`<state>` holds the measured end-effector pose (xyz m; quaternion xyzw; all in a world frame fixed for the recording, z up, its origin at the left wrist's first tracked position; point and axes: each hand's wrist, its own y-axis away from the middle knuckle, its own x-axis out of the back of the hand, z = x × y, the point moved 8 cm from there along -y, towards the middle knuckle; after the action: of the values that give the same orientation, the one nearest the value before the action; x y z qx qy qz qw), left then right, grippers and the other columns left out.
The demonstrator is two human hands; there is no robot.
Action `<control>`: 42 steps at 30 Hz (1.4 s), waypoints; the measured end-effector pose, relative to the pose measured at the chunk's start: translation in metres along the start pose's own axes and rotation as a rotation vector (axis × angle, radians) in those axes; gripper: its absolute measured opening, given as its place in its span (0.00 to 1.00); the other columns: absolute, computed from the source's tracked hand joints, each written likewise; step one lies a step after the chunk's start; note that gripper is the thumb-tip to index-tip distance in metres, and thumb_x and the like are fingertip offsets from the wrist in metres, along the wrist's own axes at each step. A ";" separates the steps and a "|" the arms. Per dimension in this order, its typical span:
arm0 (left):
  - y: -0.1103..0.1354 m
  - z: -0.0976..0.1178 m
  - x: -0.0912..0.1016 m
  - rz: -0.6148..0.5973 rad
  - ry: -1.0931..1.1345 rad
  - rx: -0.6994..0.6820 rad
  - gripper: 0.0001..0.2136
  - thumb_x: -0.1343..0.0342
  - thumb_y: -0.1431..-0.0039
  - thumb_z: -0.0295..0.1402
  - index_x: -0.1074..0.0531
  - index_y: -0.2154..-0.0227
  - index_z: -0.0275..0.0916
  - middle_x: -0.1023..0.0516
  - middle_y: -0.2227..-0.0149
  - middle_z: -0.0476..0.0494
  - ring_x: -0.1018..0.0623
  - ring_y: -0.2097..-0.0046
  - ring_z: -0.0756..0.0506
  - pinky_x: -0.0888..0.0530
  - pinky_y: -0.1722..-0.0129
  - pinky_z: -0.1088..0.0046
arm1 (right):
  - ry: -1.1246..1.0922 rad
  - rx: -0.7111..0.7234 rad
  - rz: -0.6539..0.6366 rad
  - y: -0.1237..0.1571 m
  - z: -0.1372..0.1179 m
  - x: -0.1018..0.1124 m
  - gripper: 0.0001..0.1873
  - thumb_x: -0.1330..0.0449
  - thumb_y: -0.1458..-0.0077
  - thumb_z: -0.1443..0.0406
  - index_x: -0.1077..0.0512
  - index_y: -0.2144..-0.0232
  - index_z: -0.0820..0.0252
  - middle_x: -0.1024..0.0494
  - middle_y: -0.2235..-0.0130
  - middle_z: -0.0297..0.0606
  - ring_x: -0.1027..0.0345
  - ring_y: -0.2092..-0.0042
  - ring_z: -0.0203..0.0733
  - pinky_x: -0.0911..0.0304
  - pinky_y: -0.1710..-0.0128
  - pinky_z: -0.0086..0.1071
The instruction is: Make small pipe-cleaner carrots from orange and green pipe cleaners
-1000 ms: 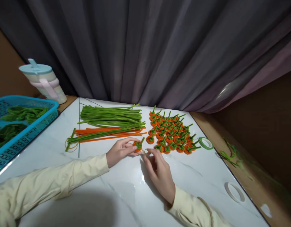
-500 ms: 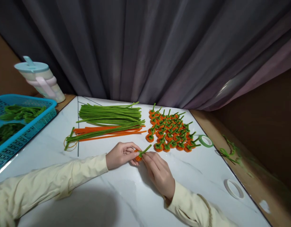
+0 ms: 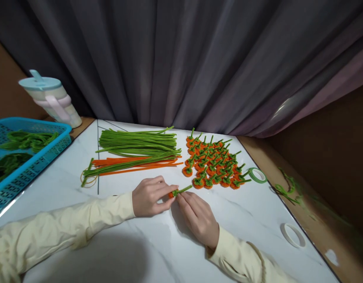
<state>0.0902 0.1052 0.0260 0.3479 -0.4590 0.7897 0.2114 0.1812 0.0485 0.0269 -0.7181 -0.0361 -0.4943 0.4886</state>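
Note:
My left hand (image 3: 150, 195) pinches a small orange pipe-cleaner pumpkin with a green stem (image 3: 179, 191) just above the white marble table (image 3: 157, 251). My right hand (image 3: 197, 218) grips the same piece from the near side, fingers closed at the stem's base. Behind them lie several finished orange pumpkins with green stems (image 3: 214, 163). A bundle of green pipe cleaners (image 3: 137, 142) and a row of orange pipe cleaners (image 3: 140, 163) lie at the back left.
A blue basket (image 3: 36, 163) of green pieces sits at the left, a pale lidded jug (image 3: 53, 100) behind it. A green tape roll (image 3: 257, 175) and a white tape roll (image 3: 292, 236) lie at the right. A dark curtain hangs behind.
My right hand has closed onto the pumpkin piece that my left hand held. The piece has come nearer to me and its green stem has tipped over to the right.

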 end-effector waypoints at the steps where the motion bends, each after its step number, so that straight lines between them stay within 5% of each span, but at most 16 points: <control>1: -0.001 0.008 0.004 0.040 -0.146 -0.096 0.12 0.48 0.46 0.30 0.29 0.58 0.36 0.23 0.72 0.42 0.26 0.70 0.46 0.29 0.71 0.71 | 0.006 -0.001 -0.007 0.000 0.000 -0.001 0.16 0.53 0.44 0.76 0.36 0.53 0.71 0.25 0.63 0.51 0.31 0.59 0.46 0.31 0.62 0.39; 6: 0.002 0.036 0.008 0.126 -0.536 -0.340 0.09 0.49 0.45 0.27 0.30 0.61 0.32 0.25 0.67 0.40 0.28 0.66 0.45 0.32 0.69 0.68 | 0.028 0.002 -0.024 -0.001 -0.002 -0.003 0.15 0.54 0.44 0.77 0.35 0.56 0.74 0.25 0.64 0.52 0.31 0.61 0.46 0.31 0.63 0.39; 11: 0.005 0.040 0.001 0.075 -0.593 -0.338 0.08 0.53 0.42 0.24 0.30 0.64 0.32 0.25 0.64 0.39 0.28 0.64 0.45 0.33 0.68 0.67 | 0.081 -0.022 -0.046 0.000 0.000 -0.006 0.16 0.55 0.44 0.76 0.35 0.55 0.73 0.24 0.64 0.52 0.30 0.61 0.46 0.31 0.63 0.39; 16: 0.005 0.038 -0.007 -0.006 -0.551 -0.360 0.07 0.51 0.43 0.24 0.32 0.62 0.27 0.24 0.70 0.38 0.26 0.68 0.45 0.30 0.71 0.68 | 0.077 -0.019 -0.057 0.002 -0.001 -0.010 0.15 0.54 0.45 0.77 0.34 0.57 0.75 0.25 0.63 0.54 0.30 0.60 0.47 0.30 0.62 0.39; 27: 0.005 0.031 -0.003 0.035 -0.391 -0.373 0.11 0.55 0.41 0.24 0.34 0.57 0.31 0.23 0.69 0.39 0.24 0.68 0.46 0.25 0.67 0.68 | -0.058 -0.056 -0.055 0.003 0.012 -0.012 0.15 0.53 0.44 0.77 0.34 0.56 0.69 0.25 0.63 0.50 0.31 0.61 0.44 0.31 0.62 0.37; 42: -0.001 0.016 0.000 0.030 -0.246 -0.284 0.05 0.50 0.42 0.26 0.29 0.66 0.33 0.23 0.72 0.42 0.24 0.68 0.47 0.26 0.68 0.72 | -0.028 0.009 -0.082 0.004 0.016 -0.013 0.13 0.51 0.44 0.76 0.35 0.57 0.72 0.26 0.63 0.50 0.33 0.62 0.44 0.32 0.63 0.37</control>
<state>0.0958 0.0918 0.0319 0.4019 -0.5932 0.6715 0.1889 0.1876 0.0638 0.0136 -0.7208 -0.0747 -0.5036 0.4703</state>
